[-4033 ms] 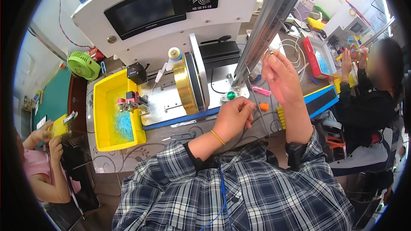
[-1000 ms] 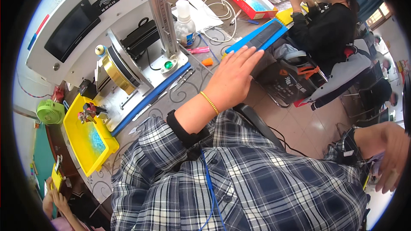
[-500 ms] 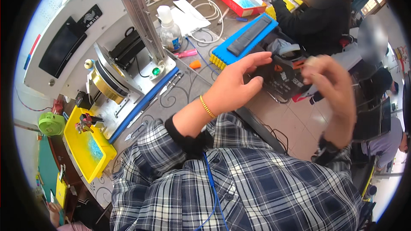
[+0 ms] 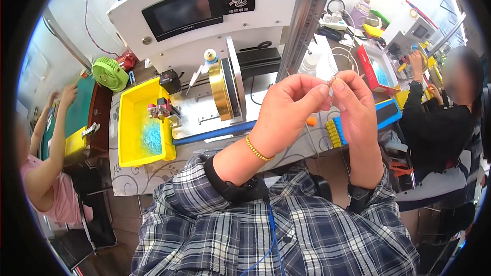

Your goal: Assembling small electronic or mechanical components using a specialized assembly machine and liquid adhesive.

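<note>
My left hand (image 4: pixel 291 110) and my right hand (image 4: pixel 356 105) meet at the fingertips in front of the machine's upright metal rail (image 4: pixel 311 15). Each pinches thumb against fingers on something small and pale, too small to name. A yellow beaded bracelet (image 4: pixel 258 149) circles my left wrist. Left of the hands, and apart from them, a gold-rimmed wheel (image 4: pixel 219 91) is mounted on the white machine (image 4: pixel 197 51). A yellow tray (image 4: pixel 134 103) with a tangle of light blue strands (image 4: pixel 152 138) lies beside a small red and black fixture (image 4: pixel 162 111).
A blue tray (image 4: pixel 387 114) with yellow edging and a red box (image 4: pixel 364 66) lie to the right. A clear bottle (image 4: pixel 309 61) stands behind my hands. A green fan (image 4: pixel 110 74) is at far left. Co-workers sit at both sides, one in a black sleeve (image 4: pixel 424 105).
The view has swung right-to-left, bringing the machine to the middle. My hands, apart before with fingers loosely spread or curled, have come together into pinches.
</note>
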A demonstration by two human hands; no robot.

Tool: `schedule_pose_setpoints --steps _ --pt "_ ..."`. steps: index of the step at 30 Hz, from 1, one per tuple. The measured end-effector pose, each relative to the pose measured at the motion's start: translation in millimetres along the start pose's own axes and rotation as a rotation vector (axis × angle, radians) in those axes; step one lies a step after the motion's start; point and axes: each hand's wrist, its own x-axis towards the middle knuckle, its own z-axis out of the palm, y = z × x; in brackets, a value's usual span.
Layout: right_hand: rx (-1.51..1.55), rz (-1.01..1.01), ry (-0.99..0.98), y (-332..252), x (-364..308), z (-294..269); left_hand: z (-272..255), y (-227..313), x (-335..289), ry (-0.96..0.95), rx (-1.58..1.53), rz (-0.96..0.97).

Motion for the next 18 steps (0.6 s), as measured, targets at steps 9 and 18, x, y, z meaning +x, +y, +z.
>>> schedule_pose_setpoints --steps 9,18 --pt "-0.177 0.088 0.114 12 53 -4 -9 -25 28 0.237 -0.233 -0.083" --pt "-0.545 -0.187 0.151 21 36 1 -29 -43 8 0.259 -0.098 0.057"
